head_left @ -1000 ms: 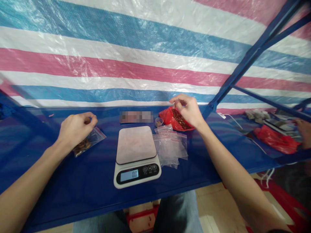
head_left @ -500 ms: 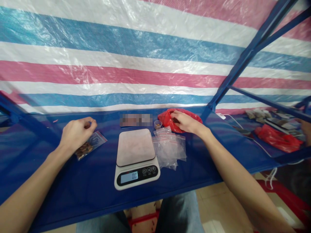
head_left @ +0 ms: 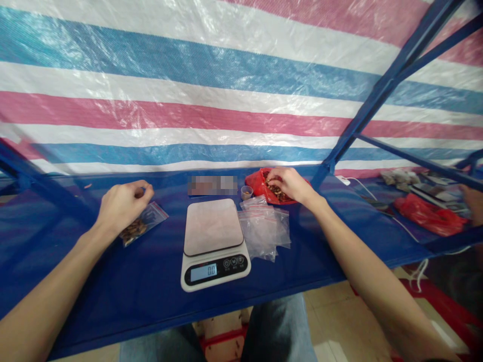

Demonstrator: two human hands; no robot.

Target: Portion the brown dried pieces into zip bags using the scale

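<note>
Left hand curled, thumb and forefinger pinched on a small brown piece, just above a clear zip-top plastic bag of brown pieces. Right hand, fingertips bunched and dipping into a crumpled red plastic bag heaped with glossy brown pieces; any pinch there hidden. Between both, on a blue woven tabletop, a white digital kitchen scale showing 0.0, beside a loose pile of empty clear zip-top bags and a small clear cup.

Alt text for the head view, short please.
Right hand reaches into a red plastic bag of brown pieces; left hand pinches above a small zip bag holding more. A digital scale reading 0.0 sits between them on a blue table.
</note>
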